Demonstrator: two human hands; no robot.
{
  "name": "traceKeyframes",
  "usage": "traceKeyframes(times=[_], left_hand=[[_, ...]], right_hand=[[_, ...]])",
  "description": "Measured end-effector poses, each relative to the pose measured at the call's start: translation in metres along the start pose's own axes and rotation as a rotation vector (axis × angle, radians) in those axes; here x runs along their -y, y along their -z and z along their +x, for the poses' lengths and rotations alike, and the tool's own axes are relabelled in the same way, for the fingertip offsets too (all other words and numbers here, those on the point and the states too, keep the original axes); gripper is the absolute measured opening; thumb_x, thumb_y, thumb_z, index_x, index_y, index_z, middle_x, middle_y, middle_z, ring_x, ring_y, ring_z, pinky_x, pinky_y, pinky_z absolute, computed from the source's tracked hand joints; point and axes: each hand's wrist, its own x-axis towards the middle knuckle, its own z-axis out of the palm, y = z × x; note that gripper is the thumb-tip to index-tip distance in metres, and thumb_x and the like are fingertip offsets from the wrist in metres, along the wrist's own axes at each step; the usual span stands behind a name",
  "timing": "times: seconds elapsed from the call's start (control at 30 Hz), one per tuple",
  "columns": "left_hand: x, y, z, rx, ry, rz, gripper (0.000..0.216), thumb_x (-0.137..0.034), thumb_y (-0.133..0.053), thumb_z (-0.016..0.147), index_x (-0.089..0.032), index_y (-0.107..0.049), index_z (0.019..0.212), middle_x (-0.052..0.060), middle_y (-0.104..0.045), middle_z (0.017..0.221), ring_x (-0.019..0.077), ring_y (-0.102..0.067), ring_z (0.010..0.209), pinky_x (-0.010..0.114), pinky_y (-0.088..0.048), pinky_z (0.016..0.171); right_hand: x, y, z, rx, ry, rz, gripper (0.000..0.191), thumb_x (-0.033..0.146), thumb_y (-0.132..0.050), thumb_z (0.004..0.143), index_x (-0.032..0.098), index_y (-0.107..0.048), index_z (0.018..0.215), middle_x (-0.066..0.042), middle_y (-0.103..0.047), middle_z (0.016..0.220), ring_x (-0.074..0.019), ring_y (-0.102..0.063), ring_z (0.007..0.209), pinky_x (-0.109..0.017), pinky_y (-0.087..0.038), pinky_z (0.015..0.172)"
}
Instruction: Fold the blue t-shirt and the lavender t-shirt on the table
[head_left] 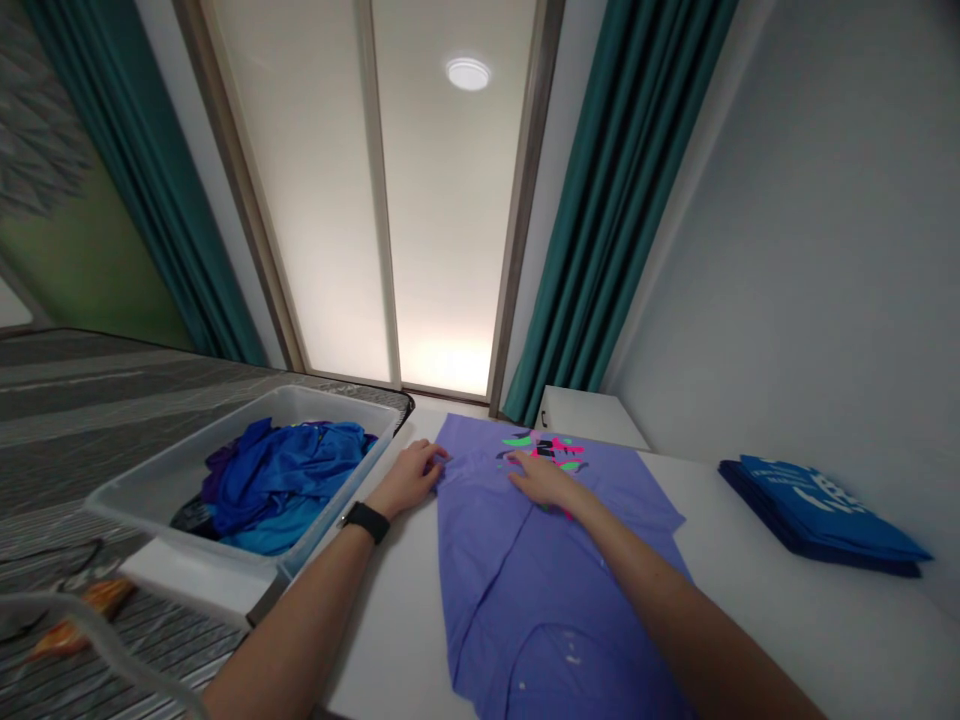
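A purple T-shirt [510,570] lies spread on the white table, its neckline toward me and a pink, green and black print [559,448] near its far end. My left hand [411,474], with a dark watch on the wrist, rests at the shirt's far left edge, fingers bent and apart. Over the print, my right hand [544,480] lies on the fabric with its fingers spread. Neither hand appears to grip the cloth, though the fingertips of the left are partly hidden.
Left of the shirt stands a translucent plastic bin [180,450] with crumpled blue and purple clothes [292,480]. Folded blue garments [825,510] are stacked on the table [739,600] at the right. A white cabinet [589,412] stands beyond the far edge, by a green curtain [600,230].
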Motion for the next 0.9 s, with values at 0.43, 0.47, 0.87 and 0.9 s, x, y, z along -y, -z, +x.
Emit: traceKeyframes(times=[0.43,0.47,0.87,0.9], left_hand=[[-0.131,0.003,-0.061,0.399,-0.121,0.368,0.032,-0.05,-0.045,0.091,-0.022,-0.06,0.094,0.007,-0.071,0.081,0.0262,-0.067,0.075,0.035,-0.046,0.071],[-0.135,0.003,-0.067,0.42,-0.119,0.381,0.035,-0.054,-0.046,0.09,-0.022,-0.059,0.095,0.007,-0.071,0.082,0.0271,-0.067,0.076,0.036,-0.046,0.071],[-0.142,0.015,-0.108,0.458,-0.027,0.372,0.034,-0.008,-0.043,0.078,-0.023,-0.054,0.107,0.006,-0.071,0.098,0.0254,-0.068,0.088,0.037,-0.049,0.076],[-0.139,0.017,-0.111,0.457,-0.016,0.36,0.035,-0.007,-0.043,0.078,-0.023,-0.054,0.107,0.006,-0.071,0.098,0.025,-0.068,0.088,0.036,-0.048,0.077]], right_hand=[[-0.042,0.011,-0.035,-0.043,-0.042,0.021,0.024,0.022,-0.044,0.094,0.016,-0.067,0.096,-0.009,-0.071,0.096,-0.0193,-0.062,0.087,-0.026,-0.038,0.072],[-0.038,0.006,-0.035,-0.049,-0.048,0.02,0.023,0.025,-0.045,0.094,0.016,-0.066,0.096,-0.01,-0.07,0.096,-0.0199,-0.062,0.086,-0.026,-0.037,0.072],[-0.01,-0.013,-0.029,-0.112,0.003,0.221,0.007,0.021,-0.055,0.087,0.019,-0.057,0.093,-0.001,-0.062,0.085,-0.0149,-0.055,0.077,-0.022,-0.037,0.068],[-0.01,-0.013,-0.029,-0.117,-0.003,0.243,0.01,0.019,-0.054,0.087,0.019,-0.056,0.096,0.0,-0.061,0.082,-0.0143,-0.054,0.074,-0.022,-0.036,0.066]])
